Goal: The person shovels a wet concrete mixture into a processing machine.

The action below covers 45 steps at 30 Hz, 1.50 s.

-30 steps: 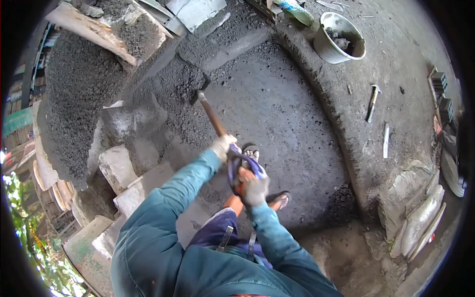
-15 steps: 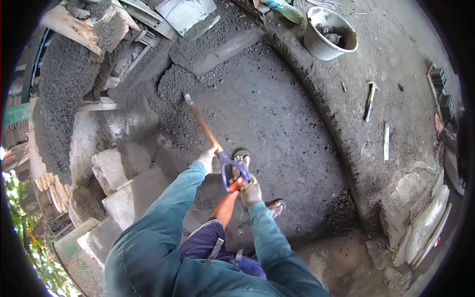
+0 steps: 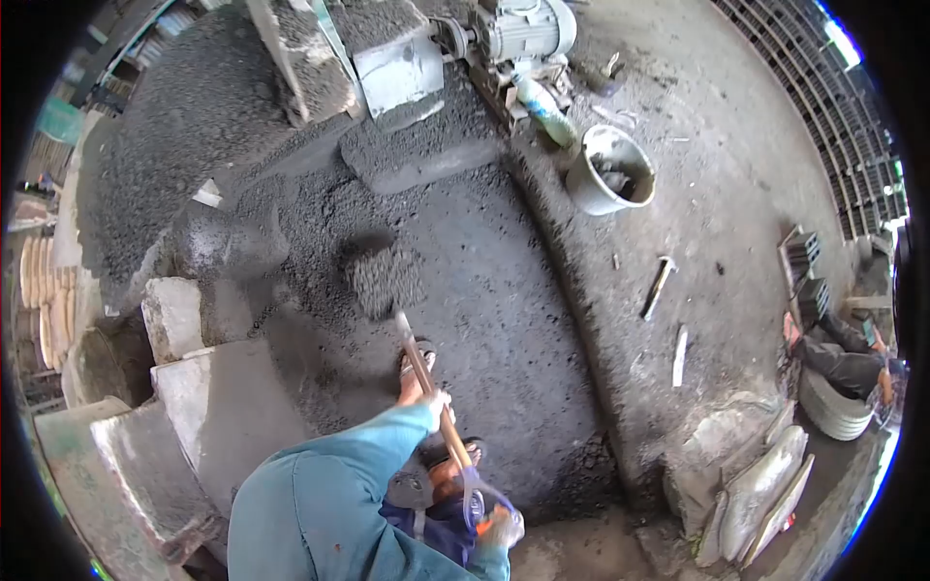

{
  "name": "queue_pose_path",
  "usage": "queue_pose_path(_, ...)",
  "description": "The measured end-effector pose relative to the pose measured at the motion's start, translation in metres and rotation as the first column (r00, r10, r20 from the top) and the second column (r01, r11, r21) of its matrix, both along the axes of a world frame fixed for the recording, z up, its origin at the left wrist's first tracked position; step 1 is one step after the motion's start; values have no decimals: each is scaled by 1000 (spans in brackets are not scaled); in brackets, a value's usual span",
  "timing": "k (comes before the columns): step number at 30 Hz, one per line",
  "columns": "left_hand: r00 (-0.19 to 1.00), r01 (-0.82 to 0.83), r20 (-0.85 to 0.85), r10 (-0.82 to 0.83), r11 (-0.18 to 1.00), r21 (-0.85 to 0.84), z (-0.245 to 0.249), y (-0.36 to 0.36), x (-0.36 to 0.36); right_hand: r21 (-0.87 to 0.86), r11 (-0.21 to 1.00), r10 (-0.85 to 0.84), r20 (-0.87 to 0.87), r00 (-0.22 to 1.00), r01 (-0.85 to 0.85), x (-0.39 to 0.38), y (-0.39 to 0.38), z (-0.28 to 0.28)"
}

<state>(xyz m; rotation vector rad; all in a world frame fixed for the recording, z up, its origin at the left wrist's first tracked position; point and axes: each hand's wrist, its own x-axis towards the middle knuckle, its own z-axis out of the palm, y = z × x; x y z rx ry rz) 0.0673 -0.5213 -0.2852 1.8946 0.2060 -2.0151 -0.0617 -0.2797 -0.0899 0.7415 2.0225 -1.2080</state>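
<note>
A shovel [image 3: 422,373] with a wooden shaft and a blue D-shaped handle slants across the middle of the view. My left hand [image 3: 441,410], in a light glove, is closed around the shaft partway down. At the top end, my right hand [image 3: 504,529], gloved too, grips the handle, which shows a bit of orange. Dark, crumbly, gravel-like mix [image 3: 387,281] lies heaped on the blade and hides most of it. The load looks slightly blurred and seems to be over the dark floor [image 3: 494,320], ahead of my sandalled feet.
A large gravel pile [image 3: 184,126] rises at upper left. Concrete slabs [image 3: 232,397] lie at left. Beyond the raised ledge are a bucket [image 3: 589,184], a hammer [image 3: 661,288] and a motor [image 3: 528,31]. A person [image 3: 838,353] sits on a tyre [image 3: 831,412] at far right.
The shovel blade has come back from the heap toward me with mix on it. Both hands have moved back and lower in view, and the view has shifted, showing the motor and the seated person.
</note>
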Motion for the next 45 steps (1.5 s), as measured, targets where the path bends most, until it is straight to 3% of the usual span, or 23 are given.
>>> queue_pose_path(3, 996, -29, -86, 36, 996, 85, 53, 74, -27, 25, 991, 132, -3, 991, -132, -30, 47, 73)
queue_pose_path(7, 974, -31, -217, 70, 984, 176, 104, 162, -71, -94, 973, 208, -43, 977, -211, -58, 70, 71)
queue_pose_path(8, 990, -36, -125, 61, 980, 198, 137, 168, -84, -125, 965, 226, -52, 973, -231, -62, 68, 70)
queue_pose_path(11, 972, -111, -190, 137, 984, 142, 206, 185, -93, -214, 936, 270, -79, 960, -281, -78, 91, 76)
queue_pose_path(13, 935, -275, -213, 284, 959, 71, 293, 154, -86, -288, 914, 278, -67, 958, -285, -100, 141, 100)
queue_pose_path(14, 849, -302, -471, 238, 951, -64, 304, 142, -71, -319, 903, 283, -62, 957, -287, -108, 159, 103)
queue_pose_path(16, 814, -356, -550, 187, 908, -219, 400, 91, -51, -386, 870, 304, -69, 950, -306, -119, 166, 106)
queue_pose_path(17, 714, -424, -699, 38, 818, -389, 371, 81, -37, -411, 854, 315, -80, 946, -320, -122, 161, 108)
queue_pose_path(19, 862, -210, -504, -48, 871, -444, 352, 62, -40, -439, 845, 294, -97, 951, -306, -131, 148, 103)
queue_pose_path(22, 827, -129, -562, 24, 980, -149, 318, 130, -63, -247, 969, 8, -35, 999, -16, -148, 218, 100)
queue_pose_path(24, 845, -163, -504, 179, 984, 77, 235, 191, -76, -140, 982, 119, -68, 991, -128, -157, 286, 105)
queue_pose_path(25, 918, -138, -354, 180, 980, 141, 211, 213, -80, -15, 985, 171, -139, 975, -175, -142, 290, 120)
queue_pose_path(27, 912, -46, -385, 143, 967, 251, 159, 240, -66, 64, 972, 235, -180, 955, -227, -102, 263, 154)
queue_pose_path(31, 977, -74, -162, 141, 930, 360, 68, 254, -19, 328, 905, 349, -212, 913, -270, -18, 201, 145)
queue_pose_path(33, 985, -92, -107, 133, 941, 324, 19, 227, 25, 243, 934, 318, -229, 920, -263, 32, 162, 121)
queue_pose_path(34, 989, -104, -73, 132, 946, 306, -4, 211, 55, 328, 872, 412, -90, 907, -363, 56, 141, 108)
queue_pose_path(36, 995, -66, -63, 82, 974, 217, -9, 160, 111, 157, 939, 313, -21, 949, -306, 109, 98, 80)
queue_pose_path(37, 997, -17, -77, 28, 990, 140, 4, 116, 146, 134, 860, 496, 1, 868, -492, 136, 71, 69)
queue_pose_path(38, 989, -113, -68, 129, 973, 199, -6, 73, 185, -48, 949, 314, 101, 944, -310, 165, 2, 84)
queue_pose_path(39, 992, -115, -42, 116, 993, 12, -9, 47, 219, -192, 958, 250, 183, 951, -215, 193, -21, 65)
queue_pose_path(40, 979, -193, -58, 195, 980, 43, -10, 14, 246, -290, 948, 200, 233, 952, -128, 222, -39, 39)
queue_pose_path(43, 971, -187, -168, 171, 979, -80, 3, -34, 291, -351, 928, 240, 307, 921, -125, 277, -100, -17)
queue_pose_path(45, 998, 2, -64, -5, 999, -44, -29, -37, 289, -271, 913, 344, 105, 933, -306, 273, -98, -49)
